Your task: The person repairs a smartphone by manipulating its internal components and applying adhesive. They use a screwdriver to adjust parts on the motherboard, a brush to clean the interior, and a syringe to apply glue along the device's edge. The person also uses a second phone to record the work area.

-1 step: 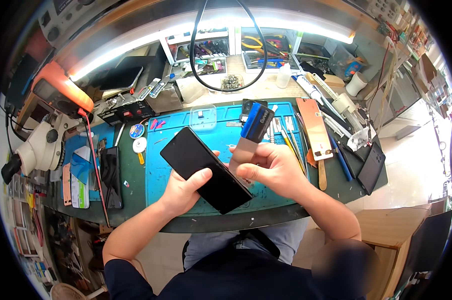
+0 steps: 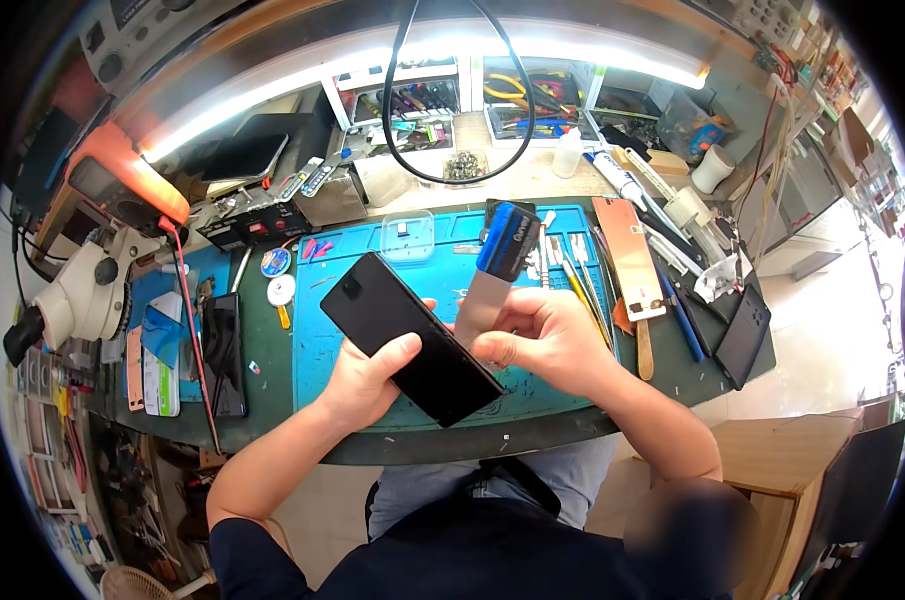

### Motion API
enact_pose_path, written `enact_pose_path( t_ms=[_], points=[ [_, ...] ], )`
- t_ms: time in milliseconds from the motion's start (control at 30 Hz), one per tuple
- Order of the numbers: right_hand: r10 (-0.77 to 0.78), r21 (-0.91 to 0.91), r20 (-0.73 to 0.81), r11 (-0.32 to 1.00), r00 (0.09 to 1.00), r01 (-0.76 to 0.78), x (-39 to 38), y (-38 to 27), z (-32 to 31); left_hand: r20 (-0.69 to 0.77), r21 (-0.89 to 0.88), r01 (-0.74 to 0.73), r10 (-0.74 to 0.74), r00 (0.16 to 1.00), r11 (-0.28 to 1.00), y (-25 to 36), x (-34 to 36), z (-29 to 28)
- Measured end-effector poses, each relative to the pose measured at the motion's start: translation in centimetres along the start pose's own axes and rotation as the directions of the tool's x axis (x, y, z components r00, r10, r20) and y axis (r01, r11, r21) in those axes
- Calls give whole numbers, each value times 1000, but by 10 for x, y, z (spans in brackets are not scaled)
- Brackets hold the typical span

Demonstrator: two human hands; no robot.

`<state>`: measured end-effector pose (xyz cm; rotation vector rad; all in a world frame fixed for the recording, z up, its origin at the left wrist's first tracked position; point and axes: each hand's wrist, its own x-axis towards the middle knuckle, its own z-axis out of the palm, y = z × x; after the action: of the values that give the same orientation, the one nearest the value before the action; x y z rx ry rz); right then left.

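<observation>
Nothing has shifted since the earlier frame: both hands hold the same pose over the workbench. Seen from above, the left hand (image 2: 367, 385) grips a black phone (image 2: 409, 337), thumb lying across its dark face and fingers curled under it. That phone is raised above a blue work mat (image 2: 442, 250), tilted with one end pointing up and to the left. Close beside it, the right hand (image 2: 542, 340) is clamped on a thin metal pry tool (image 2: 492, 280) with a blue and black handle; its flat blade runs down to meet the phone's right edge, beneath the fingers. Both hands sit near together, almost touching, at the middle of the bench.

Around them, a white microscope (image 2: 77, 300) stands at far left. Another dark phone (image 2: 222, 355) lies flat on the green table (image 2: 272, 390) just left of the mat. On the right lie a copper-coloured panel (image 2: 629, 255) and, further out, a black phone back (image 2: 742, 335). A black cable (image 2: 462, 100) loops down from above.
</observation>
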<state>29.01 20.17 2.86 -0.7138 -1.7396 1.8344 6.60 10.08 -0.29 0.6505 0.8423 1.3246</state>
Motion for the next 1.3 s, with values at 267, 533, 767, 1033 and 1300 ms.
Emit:
enact_pose_path(
  t_ms=[267,533,767,1033,1300],
  points=[
    [74,-7,170,997,983,-74,-5,2,4,6,-120,51,-51,999,991,5,-21,-1],
    [71,-3,-118,997,991,-71,-20,-2,26,-80,-182,-13,-1,997,983,-1,-38,-2],
    [-219,-771,-191,637,957,-8,-29,11,12,-122,-173,-114,93,988,978,1,-40,-19],
    [-696,-945,-273,64,665,-321,71,-7,-104,16,-281,12,-8,1000,960,7,-46,-24],
    [-621,-936,-342,296,705,-192,122,6,-152,58,-446,58,-35,998,893,6,-38,-29]
  ],
)
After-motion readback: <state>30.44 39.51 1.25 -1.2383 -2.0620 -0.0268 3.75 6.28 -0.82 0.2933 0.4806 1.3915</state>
